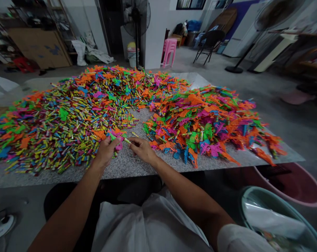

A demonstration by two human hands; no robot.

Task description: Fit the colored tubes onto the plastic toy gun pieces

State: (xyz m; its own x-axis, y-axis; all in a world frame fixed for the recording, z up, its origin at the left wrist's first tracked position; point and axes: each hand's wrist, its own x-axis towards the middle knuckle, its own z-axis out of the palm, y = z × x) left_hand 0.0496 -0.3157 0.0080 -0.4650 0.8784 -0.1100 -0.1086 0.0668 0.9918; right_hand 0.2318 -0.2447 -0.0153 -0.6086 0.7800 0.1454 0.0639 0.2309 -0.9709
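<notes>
Over the speckled tabletop [132, 168], my left hand [104, 153] is closed on several flat plastic pieces [119, 145], pink, green and orange, perhaps toy-pistol shapes. My right hand [143, 150] pinches a small yellow tube [127, 140] with a pale tip, its end close to the pieces in the left hand; whether they touch I cannot tell. Another small tube [134, 134] lies just beyond the right fingers. To the left spreads a large heap of little printed tubes [77, 129]. On the right is a pile of bright plastic pieces [200, 119], some with tubes among them.
Below the table's right edge stand a pink tub [311, 187] and a green tub [249, 192] with clear plastic inside. A standing fan [136, 15], pink stools [169, 49] and a black chair [213, 39] are farther back. A white round device [3, 226] is at lower left.
</notes>
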